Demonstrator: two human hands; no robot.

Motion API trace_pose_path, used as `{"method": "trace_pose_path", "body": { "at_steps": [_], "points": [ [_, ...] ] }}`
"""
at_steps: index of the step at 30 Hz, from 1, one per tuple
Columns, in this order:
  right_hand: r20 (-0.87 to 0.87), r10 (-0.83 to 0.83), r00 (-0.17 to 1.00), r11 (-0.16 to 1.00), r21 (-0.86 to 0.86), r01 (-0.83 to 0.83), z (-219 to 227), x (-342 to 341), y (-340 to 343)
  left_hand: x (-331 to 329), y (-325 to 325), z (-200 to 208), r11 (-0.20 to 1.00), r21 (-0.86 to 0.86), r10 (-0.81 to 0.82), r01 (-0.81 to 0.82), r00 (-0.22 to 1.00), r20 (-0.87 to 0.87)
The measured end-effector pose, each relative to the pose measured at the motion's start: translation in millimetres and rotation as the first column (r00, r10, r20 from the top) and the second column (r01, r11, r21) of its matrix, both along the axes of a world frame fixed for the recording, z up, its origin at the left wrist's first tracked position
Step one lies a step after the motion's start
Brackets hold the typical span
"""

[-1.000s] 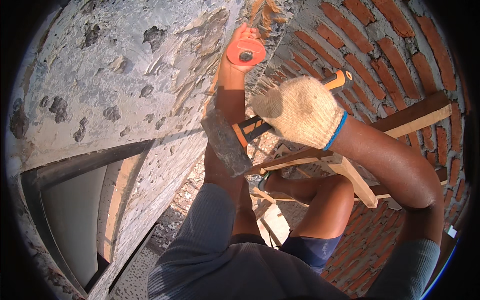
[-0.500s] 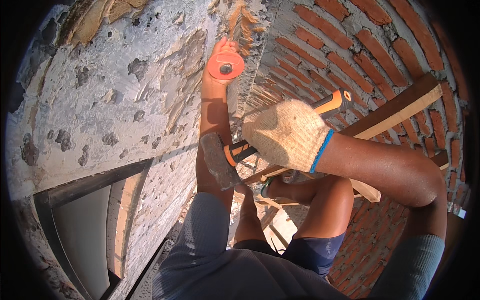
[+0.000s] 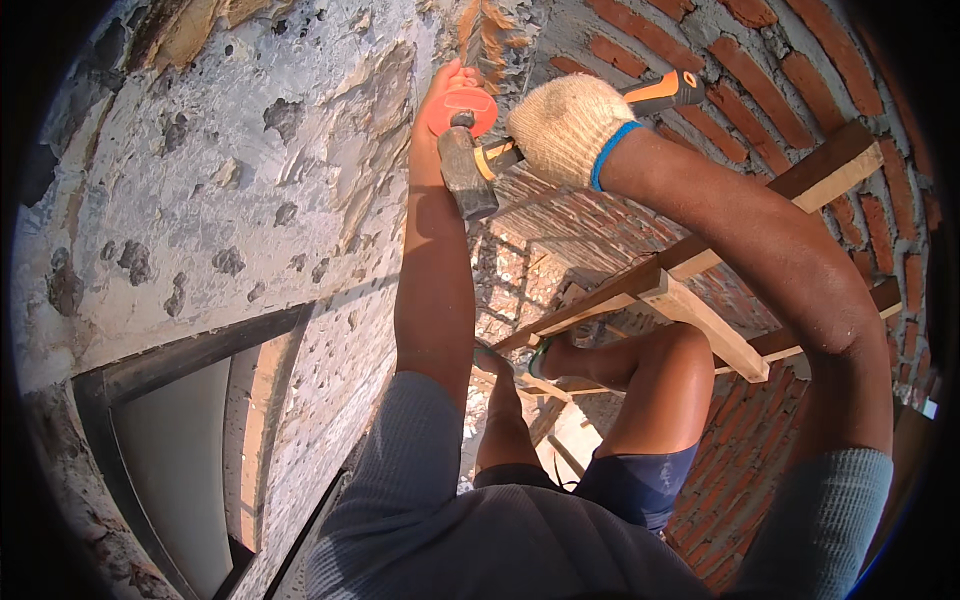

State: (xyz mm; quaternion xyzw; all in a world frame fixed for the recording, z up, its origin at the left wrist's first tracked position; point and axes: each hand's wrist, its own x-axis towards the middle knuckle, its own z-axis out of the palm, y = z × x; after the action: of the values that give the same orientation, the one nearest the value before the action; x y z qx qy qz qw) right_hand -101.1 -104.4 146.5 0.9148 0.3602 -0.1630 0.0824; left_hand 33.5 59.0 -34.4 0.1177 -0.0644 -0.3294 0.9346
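Observation:
My bare left hand [image 3: 453,76] is raised against the rough plaster wall. Its fingers are wrapped round a chisel with a round red hand guard [image 3: 480,102]; the guard hides much of the grip, and the blade is hard to make out. My right hand [image 3: 572,130], in a cream knitted glove with a blue cuff, grips a club hammer [image 3: 466,178] by its black and orange handle. The dark steel hammer head is at the chisel's butt end, overlapping it in view; whether they touch I cannot tell.
A pitted plaster wall [image 3: 230,200] rises on the left, with a dark-framed opening [image 3: 190,360] lower down. At right stands a brick wall [image 3: 740,70]. Timber beams [image 3: 715,325] cross below, near my legs, with rubble [image 3: 510,275] further down.
My right hand has swung the hammer up and away from me, bringing its head from over my left forearm to the chisel's end. My left hand keeps its hold, shifting slightly.

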Motion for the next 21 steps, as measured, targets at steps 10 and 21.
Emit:
{"method": "trace_pose_path", "body": {
  "at_steps": [10, 21],
  "points": [
    [0.074, 0.009, 0.997, 0.995, 0.099, -0.017, -2, -16, -3, 3, 6, -21, 0.974, -0.219, -0.093, 0.061, 0.986, -0.139],
    [0.23, 0.03, 0.973, 0.995, -0.104, -0.006, 29, 7, 13, 25, 19, -24, 0.955, -0.288, -0.096, 0.071, 0.993, -0.073]
  ]
}}
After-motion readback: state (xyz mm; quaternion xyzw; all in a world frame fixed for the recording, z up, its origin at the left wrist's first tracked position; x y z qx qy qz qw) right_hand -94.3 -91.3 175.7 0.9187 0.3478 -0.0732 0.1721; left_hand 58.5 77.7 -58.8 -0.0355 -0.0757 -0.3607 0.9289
